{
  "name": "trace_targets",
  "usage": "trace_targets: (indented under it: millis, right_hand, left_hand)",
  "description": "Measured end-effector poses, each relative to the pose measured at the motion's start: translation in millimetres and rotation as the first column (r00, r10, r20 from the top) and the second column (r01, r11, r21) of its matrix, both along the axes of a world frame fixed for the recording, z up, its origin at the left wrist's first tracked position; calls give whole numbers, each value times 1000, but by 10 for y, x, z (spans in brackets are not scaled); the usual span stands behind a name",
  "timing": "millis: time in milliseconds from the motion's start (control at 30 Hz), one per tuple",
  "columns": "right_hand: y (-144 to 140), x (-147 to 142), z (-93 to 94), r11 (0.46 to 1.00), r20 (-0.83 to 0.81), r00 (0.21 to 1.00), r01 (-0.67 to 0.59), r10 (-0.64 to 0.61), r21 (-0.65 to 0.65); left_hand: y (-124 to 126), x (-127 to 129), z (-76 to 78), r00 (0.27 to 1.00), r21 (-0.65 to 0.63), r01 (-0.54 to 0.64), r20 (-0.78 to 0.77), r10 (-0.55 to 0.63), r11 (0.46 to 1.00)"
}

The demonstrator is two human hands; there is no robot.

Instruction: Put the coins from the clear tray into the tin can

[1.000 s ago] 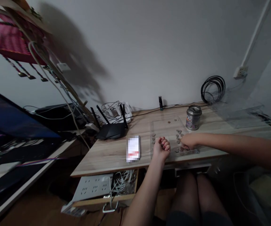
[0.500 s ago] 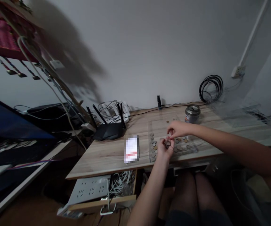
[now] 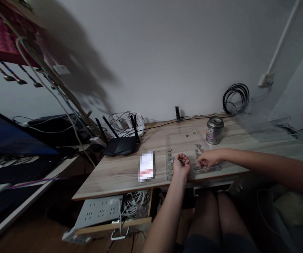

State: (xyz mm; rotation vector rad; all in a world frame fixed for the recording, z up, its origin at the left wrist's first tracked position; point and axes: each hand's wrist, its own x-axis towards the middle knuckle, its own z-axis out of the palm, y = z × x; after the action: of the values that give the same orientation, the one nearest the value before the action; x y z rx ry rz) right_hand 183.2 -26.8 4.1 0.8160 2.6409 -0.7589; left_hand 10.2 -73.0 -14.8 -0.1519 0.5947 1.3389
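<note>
My left hand (image 3: 182, 165) is curled palm-up around several coins (image 3: 182, 161), held just above a clear plastic tray (image 3: 178, 138). To its right, my right hand (image 3: 208, 158) reaches down among loose coins (image 3: 198, 147), fingertips bent toward the tray's surface; whether a coin is pinched there is hidden. More coins (image 3: 170, 160) lie in a column along the tray's left side, and a single coin (image 3: 187, 135) rests near its far end. Just beyond my right hand stands a round coin tin (image 3: 214, 131) with a slot in its lid.
A phone (image 3: 146, 166) lies left of the tray. Behind it sit a black router (image 3: 121, 146) and a white router (image 3: 139, 128). A small black bottle (image 3: 177, 114) stands by the wall. Below, an open drawer (image 3: 114, 226) holds a power strip and cables. Coiled black cable (image 3: 236, 98) leans at right.
My right hand has left my left hand and moved right and down to the coins on the tray. My left hand has shifted slightly left, its fingers curled further over the coins.
</note>
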Motion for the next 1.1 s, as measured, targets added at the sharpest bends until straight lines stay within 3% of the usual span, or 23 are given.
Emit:
trace_targets:
  millis: [200, 500, 600, 700, 767, 833, 900, 967, 1100]
  right_hand:
    - [36, -143, 8, 991, 202, 976, -100, 81, 88]
    - [58, -189, 12, 995, 365, 930, 8, -42, 95]
    - [62, -217, 93, 981, 377, 919, 48, -116, 186]
    - [92, -263, 276, 951, 220, 958, 118, -185, 286]
    - [137, -287, 434, 946, 37, 979, 186, -203, 264]
    - [191, -284, 567, 937, -114, 968, 244, -222, 248]
    - [232, -242, 619, 908, -163, 957, 280, -239, 311]
    - [234, -169, 563, 905, -66, 970, 243, -235, 349]
    - [115, -23, 256, 973, 192, 977, 47, -92, 227]
  left_hand:
    - [24, 4, -40, 1000, -7, -16, 16, 16, 1000]
    - [61, 78, -6, 1000, -92, -8, 5, 8, 996]
    - [87, 112, -19, 1000, -100, 16, 11, -15, 995]
    - [104, 139, -33, 999, -86, 48, -20, -50, 995]
    - [111, 155, -33, 996, -85, 69, -50, -73, 994]
    - [116, 164, -24, 996, -83, 72, -52, -77, 994]
    - [118, 161, -16, 998, -88, 33, -47, -37, 996]
    - [116, 146, -15, 999, -90, -8, -53, 4, 996]
    - [103, 109, -39, 998, -41, 25, -65, -28, 999]
